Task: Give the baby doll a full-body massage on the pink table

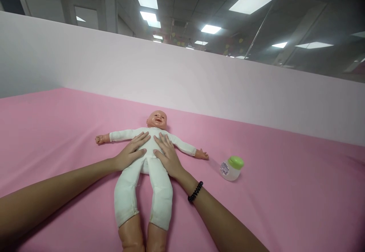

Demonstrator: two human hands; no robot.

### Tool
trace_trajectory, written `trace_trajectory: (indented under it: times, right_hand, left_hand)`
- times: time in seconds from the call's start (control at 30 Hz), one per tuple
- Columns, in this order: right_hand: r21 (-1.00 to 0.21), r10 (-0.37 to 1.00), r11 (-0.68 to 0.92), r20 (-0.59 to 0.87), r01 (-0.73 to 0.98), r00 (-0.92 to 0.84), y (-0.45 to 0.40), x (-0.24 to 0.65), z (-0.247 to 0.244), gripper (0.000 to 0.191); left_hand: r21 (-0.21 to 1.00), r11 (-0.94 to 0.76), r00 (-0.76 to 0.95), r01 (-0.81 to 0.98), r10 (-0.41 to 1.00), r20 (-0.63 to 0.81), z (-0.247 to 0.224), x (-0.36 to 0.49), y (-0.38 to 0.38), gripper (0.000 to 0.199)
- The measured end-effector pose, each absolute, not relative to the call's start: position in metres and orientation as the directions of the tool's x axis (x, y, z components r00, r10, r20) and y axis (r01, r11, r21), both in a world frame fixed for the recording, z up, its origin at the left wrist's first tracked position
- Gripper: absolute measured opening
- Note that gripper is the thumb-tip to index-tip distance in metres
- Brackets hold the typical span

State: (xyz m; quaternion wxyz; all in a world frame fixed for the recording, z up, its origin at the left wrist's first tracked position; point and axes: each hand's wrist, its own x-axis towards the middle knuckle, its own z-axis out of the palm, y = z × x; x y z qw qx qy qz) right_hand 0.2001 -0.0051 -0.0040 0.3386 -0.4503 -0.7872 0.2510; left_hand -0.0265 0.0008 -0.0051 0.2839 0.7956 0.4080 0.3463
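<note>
A baby doll (148, 145) with a white cloth body lies on its back on the pink sheet, head away from me and arms spread to the sides. My left hand (132, 152) rests flat on the left side of its torso, fingers stretched toward the chest. On the torso's right side lies my right hand (169, 154), its fingers also extended and slightly apart. Both thumbs point inward over the belly, with a gap between the hands. A black beaded bracelet (195, 192) circles my right wrist. The lower ends of the doll's legs run out of view.
Right of the doll stands a small clear bottle (229, 171) with a green cap, close to the doll's hand. The pink sheet (285, 198) covers the surface. A low white wall (182, 81) borders its far side, with glass and ceiling lights beyond.
</note>
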Motion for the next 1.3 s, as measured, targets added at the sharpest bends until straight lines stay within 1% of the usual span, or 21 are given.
trace_trajectory:
  times: [0.13, 0.23, 0.27, 0.33, 0.4, 0.43, 0.53, 0.63, 0.73, 0.8, 0.87, 0.93, 1.0, 1.07, 1.13, 1.2, 1.27, 1.3]
  right_hand:
    - [-0.720, 0.924, 0.382, 0.286, 0.579, -0.255, -0.006, 0.196, -0.007, 0.071]
    - [-0.704, 0.933, 0.346, 0.326, 0.620, -0.150, -0.010, 0.194, -0.007, 0.069]
    - [-0.695, 0.926, 0.347, 0.359, 0.629, -0.115, -0.010, 0.194, -0.008, 0.066]
    - [-0.680, 0.890, 0.389, 0.452, 0.622, -0.063, -0.011, 0.194, -0.010, 0.053]
    - [-0.659, 0.832, 0.480, 0.552, 0.579, -0.061, -0.010, 0.195, -0.012, 0.041]
    - [-0.646, 0.802, 0.532, 0.591, 0.548, -0.082, -0.009, 0.195, -0.013, 0.038]
    - [-0.620, 0.751, 0.640, 0.629, 0.454, -0.199, -0.007, 0.197, -0.014, 0.038]
    - [-0.649, 0.773, 0.633, 0.553, 0.422, -0.310, -0.007, 0.198, -0.010, 0.043]
    - [-0.689, 0.820, 0.569, 0.429, 0.449, -0.380, -0.006, 0.199, -0.007, 0.049]
    - [-0.706, 0.847, 0.521, 0.357, 0.480, -0.394, -0.005, 0.200, -0.005, 0.053]
    - [-0.717, 0.873, 0.474, 0.309, 0.511, -0.376, -0.004, 0.200, -0.006, 0.056]
    - [-0.729, 0.894, 0.438, 0.291, 0.527, -0.341, -0.003, 0.199, -0.007, 0.060]
    - [-0.742, 0.908, 0.415, 0.300, 0.526, -0.293, -0.003, 0.198, -0.010, 0.064]
    - [-0.753, 0.918, 0.395, 0.334, 0.526, -0.213, -0.004, 0.196, -0.013, 0.067]
    - [-0.751, 0.913, 0.383, 0.396, 0.538, -0.098, -0.005, 0.194, -0.015, 0.062]
    - [-0.730, 0.876, 0.405, 0.482, 0.550, -0.005, -0.007, 0.193, -0.016, 0.047]
    - [-0.699, 0.822, 0.471, 0.569, 0.538, 0.020, -0.009, 0.192, -0.016, 0.031]
    - [-0.684, 0.796, 0.514, 0.605, 0.517, 0.009, -0.009, 0.192, -0.015, 0.027]
  left_hand:
    - [0.806, -0.372, 0.265, 0.461, 0.924, 0.275, -0.013, -0.025, 0.003, 0.078]
    - [0.827, -0.352, 0.188, 0.438, 0.936, 0.299, -0.015, -0.024, 0.003, 0.078]
    - [0.829, -0.361, 0.161, 0.426, 0.932, 0.323, -0.014, -0.024, 0.002, 0.073]
    - [0.837, -0.392, 0.117, 0.382, 0.919, 0.377, -0.010, -0.022, -0.002, 0.056]
    - [0.852, -0.425, 0.109, 0.304, 0.905, 0.412, -0.006, -0.019, -0.006, 0.033]
    - [0.860, -0.438, 0.120, 0.264, 0.899, 0.421, -0.003, -0.018, -0.008, 0.026]
    - [0.866, -0.459, 0.179, 0.198, 0.886, 0.428, 0.001, -0.017, -0.011, 0.021]
    - [0.852, -0.471, 0.260, 0.227, 0.873, 0.413, 0.001, -0.019, -0.008, 0.029]
    - [0.820, -0.501, 0.349, 0.276, 0.847, 0.400, 0.000, -0.022, -0.004, 0.040]
    - [0.790, -0.524, 0.402, 0.319, 0.830, 0.388, 0.000, -0.023, -0.002, 0.047]
    - [0.769, -0.519, 0.423, 0.373, 0.833, 0.357, 0.000, -0.025, -0.001, 0.053]
    - [0.772, -0.477, 0.402, 0.421, 0.861, 0.312, -0.001, -0.025, 0.000, 0.060]
    - [0.791, -0.416, 0.355, 0.449, 0.895, 0.269, -0.004, -0.026, 0.001, 0.067]
    - [0.807, -0.378, 0.310, 0.454, 0.916, 0.255, -0.008, -0.025, 0.002, 0.069]
    - [0.810, -0.389, 0.257, 0.439, 0.918, 0.301, -0.011, -0.025, 0.002, 0.065]
    - [0.802, -0.438, 0.201, 0.406, 0.899, 0.390, -0.012, -0.024, 0.002, 0.050]
    - [0.788, -0.500, 0.178, 0.358, 0.865, 0.469, -0.013, -0.022, 0.000, 0.033]
    - [0.782, -0.531, 0.189, 0.328, 0.847, 0.496, -0.012, -0.022, 0.000, 0.027]
